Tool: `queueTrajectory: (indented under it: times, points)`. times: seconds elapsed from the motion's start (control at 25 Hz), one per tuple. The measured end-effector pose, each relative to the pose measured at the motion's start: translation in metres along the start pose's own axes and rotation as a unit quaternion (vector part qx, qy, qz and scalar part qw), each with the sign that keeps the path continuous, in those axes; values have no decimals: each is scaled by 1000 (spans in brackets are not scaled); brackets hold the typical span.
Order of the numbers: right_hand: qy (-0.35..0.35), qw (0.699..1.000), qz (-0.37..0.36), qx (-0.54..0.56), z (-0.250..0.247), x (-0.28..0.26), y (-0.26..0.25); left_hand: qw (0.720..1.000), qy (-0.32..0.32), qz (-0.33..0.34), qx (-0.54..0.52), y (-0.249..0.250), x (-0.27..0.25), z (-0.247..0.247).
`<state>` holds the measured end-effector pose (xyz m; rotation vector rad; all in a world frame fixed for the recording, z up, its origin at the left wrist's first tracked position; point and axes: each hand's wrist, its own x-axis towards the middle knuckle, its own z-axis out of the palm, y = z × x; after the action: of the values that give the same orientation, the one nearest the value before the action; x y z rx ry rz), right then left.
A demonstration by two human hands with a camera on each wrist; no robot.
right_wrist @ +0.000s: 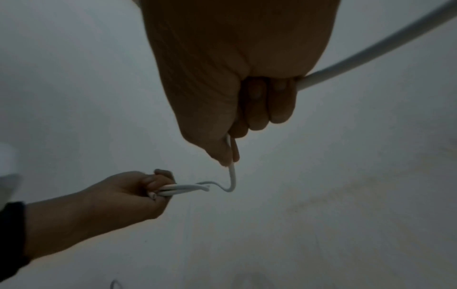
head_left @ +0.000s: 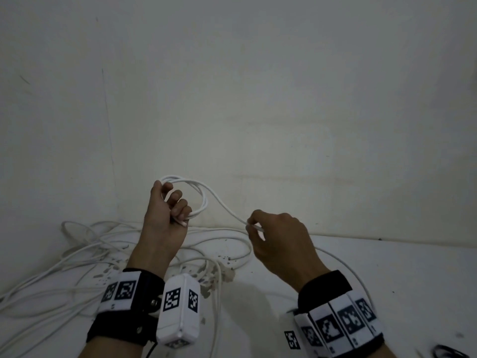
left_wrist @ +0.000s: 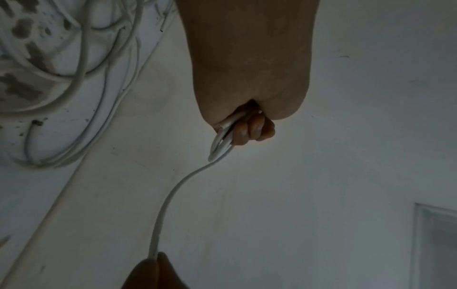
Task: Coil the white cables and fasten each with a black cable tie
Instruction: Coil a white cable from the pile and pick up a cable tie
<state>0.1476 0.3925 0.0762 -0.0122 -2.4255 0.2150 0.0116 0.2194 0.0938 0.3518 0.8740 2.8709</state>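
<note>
A: White wall behind, loose cables (head_left: 77, 259) on the white table (head_left: 387, 280) at seven o'clock.

B: Left hand (head_left: 165, 215) clamps the coil (head_left: 198, 195); right hand (head_left: 281, 241), at three o'clock of it, pinches the running cable (head_left: 227, 208). Feed equal loops, probably without twisting.
</note>
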Motion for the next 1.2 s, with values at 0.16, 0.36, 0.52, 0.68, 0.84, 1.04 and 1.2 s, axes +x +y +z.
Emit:
queueTrajectory:
  times: [0.16,0.36,0.52,0.68,0.84,1.04,1.2]
  points:
    - [-65,995,-73,-30,-2,0,-29,997,-15,-11,72,-13,-10,12]
    - [-22,992,-112,59,2,0,-40,961,-84,-49,257,-31,-33,31]
    - [-26,978,-88,188,6,2,-30,912,-177,-70,362,-37,-46,31]
    - [-115,920,-24,373,-1,2,-21,878,-208,-87,422,-39,-46,28]
    - [-29,939,0,342,-13,6,-10,834,-225,-121,490,-35,-49,29]
    - [73,973,18,219,-9,7,-5,815,-246,-190,489,-24,-51,32]
    - [112,971,46,205,-8,12,2,789,-282,-202,507,-24,-54,35]
